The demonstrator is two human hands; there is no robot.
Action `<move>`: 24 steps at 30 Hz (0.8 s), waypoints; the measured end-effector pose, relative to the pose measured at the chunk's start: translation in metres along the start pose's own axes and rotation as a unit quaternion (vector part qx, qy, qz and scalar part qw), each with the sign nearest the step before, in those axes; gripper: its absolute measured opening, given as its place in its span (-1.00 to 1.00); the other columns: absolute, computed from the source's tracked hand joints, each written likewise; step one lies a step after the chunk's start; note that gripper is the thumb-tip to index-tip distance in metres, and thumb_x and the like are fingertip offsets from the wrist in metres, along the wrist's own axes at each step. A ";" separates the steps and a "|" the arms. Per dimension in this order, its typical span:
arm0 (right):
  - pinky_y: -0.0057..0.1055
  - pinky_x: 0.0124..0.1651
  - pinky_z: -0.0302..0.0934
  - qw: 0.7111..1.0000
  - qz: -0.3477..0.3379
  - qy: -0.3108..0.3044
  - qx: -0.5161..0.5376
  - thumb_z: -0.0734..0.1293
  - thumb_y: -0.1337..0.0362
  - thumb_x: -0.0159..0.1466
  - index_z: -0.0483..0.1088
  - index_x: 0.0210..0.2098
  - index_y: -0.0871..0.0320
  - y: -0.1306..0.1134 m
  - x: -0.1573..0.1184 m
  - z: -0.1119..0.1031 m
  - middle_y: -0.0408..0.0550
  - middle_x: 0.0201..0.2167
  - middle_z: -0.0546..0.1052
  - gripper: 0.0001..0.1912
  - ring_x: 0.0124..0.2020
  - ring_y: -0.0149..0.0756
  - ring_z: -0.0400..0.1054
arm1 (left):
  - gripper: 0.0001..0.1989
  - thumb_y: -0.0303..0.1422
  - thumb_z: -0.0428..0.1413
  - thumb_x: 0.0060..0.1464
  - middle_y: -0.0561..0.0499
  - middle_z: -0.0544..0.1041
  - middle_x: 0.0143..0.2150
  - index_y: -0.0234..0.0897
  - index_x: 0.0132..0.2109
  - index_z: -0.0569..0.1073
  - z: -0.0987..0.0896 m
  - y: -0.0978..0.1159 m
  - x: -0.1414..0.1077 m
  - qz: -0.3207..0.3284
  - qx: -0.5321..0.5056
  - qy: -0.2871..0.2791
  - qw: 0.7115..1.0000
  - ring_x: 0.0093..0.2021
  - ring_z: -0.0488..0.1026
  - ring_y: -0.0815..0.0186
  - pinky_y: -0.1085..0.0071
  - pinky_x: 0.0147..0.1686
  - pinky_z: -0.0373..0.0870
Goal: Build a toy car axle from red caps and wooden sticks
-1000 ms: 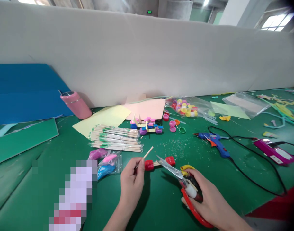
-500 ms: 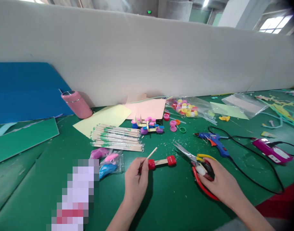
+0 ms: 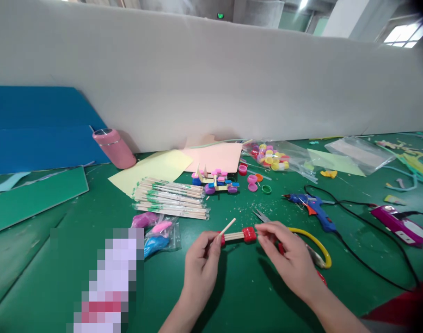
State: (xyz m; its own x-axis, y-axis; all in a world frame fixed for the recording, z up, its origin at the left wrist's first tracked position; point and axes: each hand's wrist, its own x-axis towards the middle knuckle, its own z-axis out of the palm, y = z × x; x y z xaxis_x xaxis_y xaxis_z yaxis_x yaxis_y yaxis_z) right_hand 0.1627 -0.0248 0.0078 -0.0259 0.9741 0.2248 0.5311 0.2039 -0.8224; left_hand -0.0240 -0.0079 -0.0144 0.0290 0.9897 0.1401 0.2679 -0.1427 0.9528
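My left hand is closed on one end of a small piece made of thin wooden sticks with a red cap-like block at each end. A loose short wooden stick is pinched in the same hand and slants up to the right. My right hand has its fingers apart, with its tips right beside the far red block; I cannot tell if they touch. Behind and under that hand lie scissors with yellow and red handles, partly hidden, their blade tips showing past the fingers.
A blue glue gun is cabled to a purple power strip at right. Wrapped wooden sticks, a bag of clay, small toy cars, coloured caps and a pink bottle lie around.
My right hand has let go of the scissors, which now lie on the table, and has moved left to the red block. My left hand keeps its hold on the stick piece.
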 end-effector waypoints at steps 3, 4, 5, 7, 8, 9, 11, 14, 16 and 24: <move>-0.48 -0.28 0.23 0.995 0.002 -0.037 0.090 0.21 0.25 0.25 0.33 -0.13 0.06 -0.016 0.016 0.019 -0.11 -0.32 0.43 -0.80 -0.32 -0.34 0.32 | -0.81 -0.32 -0.02 0.11 0.08 0.39 -0.53 -0.29 -0.39 0.41 -0.001 0.003 -0.001 -0.013 -0.028 -0.011 0.999 -0.50 0.28 0.37 0.50 -0.50 0.18; -0.49 -0.31 0.23 0.992 0.011 -0.047 0.120 0.22 0.24 0.25 0.33 -0.12 0.06 -0.018 0.020 0.024 -0.12 -0.33 0.43 -0.80 -0.34 -0.35 0.31 | -0.81 -0.32 -0.01 0.11 0.08 0.39 -0.53 -0.29 -0.39 0.41 -0.001 0.003 0.000 -0.014 -0.035 -0.011 0.999 -0.50 0.28 0.37 0.50 -0.50 0.19; -0.50 -0.34 0.23 0.987 0.021 -0.053 0.150 0.22 0.23 0.25 0.34 -0.13 0.07 -0.019 0.024 0.028 -0.12 -0.34 0.43 -0.80 -0.35 -0.37 0.31 | -0.82 -0.32 -0.01 0.11 0.07 0.39 -0.52 -0.29 -0.38 0.41 -0.001 0.003 0.000 -0.015 -0.041 -0.012 0.999 -0.49 0.29 0.37 0.50 -0.49 0.19; -0.52 -0.39 0.22 0.978 0.034 -0.057 0.197 0.21 0.22 0.26 0.35 -0.18 0.08 -0.020 0.029 0.034 -0.13 -0.37 0.44 -0.82 -0.40 -0.39 0.30 | -0.82 -0.32 -0.01 0.11 0.07 0.40 -0.50 -0.28 -0.38 0.41 -0.001 0.004 0.001 -0.016 -0.053 -0.018 0.998 -0.47 0.30 0.36 0.49 -0.47 0.20; -0.53 -0.40 0.20 0.976 0.036 -0.054 0.210 0.21 0.21 0.26 0.36 -0.21 0.09 -0.019 0.032 0.036 -0.14 -0.39 0.44 -0.84 -0.42 -0.41 0.29 | -0.82 -0.32 -0.01 0.11 0.06 0.41 -0.50 -0.28 -0.38 0.41 -0.002 0.004 0.002 -0.017 -0.057 -0.021 0.998 -0.46 0.31 0.36 0.49 -0.46 0.20; -0.54 -0.42 0.19 0.975 0.035 -0.052 0.214 0.22 0.22 0.25 0.37 -0.25 0.10 -0.019 0.034 0.037 -0.14 -0.40 0.44 -0.85 -0.44 -0.42 0.27 | -0.82 -0.32 -0.01 0.10 0.06 0.41 -0.49 -0.29 -0.38 0.41 -0.002 0.005 0.003 -0.018 -0.059 -0.025 0.998 -0.45 0.31 0.35 0.48 -0.45 0.20; -0.55 -0.46 0.16 0.977 0.026 -0.046 0.206 0.22 0.22 0.25 0.37 -0.29 0.11 -0.019 0.038 0.036 -0.16 -0.44 0.43 -0.87 -0.48 -0.44 0.25 | -0.82 -0.32 0.00 0.10 0.06 0.40 -0.49 -0.29 -0.38 0.41 -0.002 0.007 0.007 -0.021 -0.057 -0.034 0.998 -0.46 0.30 0.35 0.48 -0.46 0.20; -0.54 -0.43 0.15 0.984 0.000 -0.036 0.174 0.22 0.25 0.25 0.37 -0.30 0.12 -0.020 0.048 0.031 -0.16 -0.44 0.46 -0.88 -0.47 -0.43 0.26 | -0.82 -0.31 -0.01 0.10 0.07 0.37 -0.53 -0.29 -0.38 0.41 -0.002 0.011 0.017 -0.024 -0.037 -0.056 0.997 -0.49 0.28 0.35 0.47 -0.48 0.20; -0.52 -0.38 0.17 0.988 -0.027 -0.027 0.148 0.22 0.27 0.24 0.38 -0.30 0.14 -0.020 0.057 0.028 -0.14 -0.40 0.48 -0.88 -0.43 -0.40 0.29 | -0.84 -0.33 -0.01 0.09 0.08 0.36 -0.54 -0.29 -0.37 0.41 -0.001 0.014 0.026 -0.009 -0.010 -0.064 0.998 -0.50 0.29 0.35 0.46 -0.47 0.22; -0.49 -0.33 0.23 0.990 -0.098 -0.051 0.089 0.22 0.34 0.23 0.39 -0.30 0.16 -0.012 0.089 0.025 -0.11 -0.40 0.48 -0.88 -0.37 -0.36 0.36 | -0.83 -0.40 -0.02 0.06 0.04 0.39 -0.52 -0.28 -0.41 0.45 0.010 0.012 0.057 0.094 0.124 -0.034 0.987 -0.46 0.35 0.31 0.42 -0.41 0.27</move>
State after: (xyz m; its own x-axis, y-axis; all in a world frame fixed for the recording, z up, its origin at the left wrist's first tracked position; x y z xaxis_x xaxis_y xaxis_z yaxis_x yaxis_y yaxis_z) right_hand 0.1327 0.0619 0.0245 -0.2041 0.9170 0.3428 0.3491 0.3953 -0.8496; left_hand -0.0095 0.0465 0.0019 0.1618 0.9458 0.2815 0.4789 -0.3246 0.8156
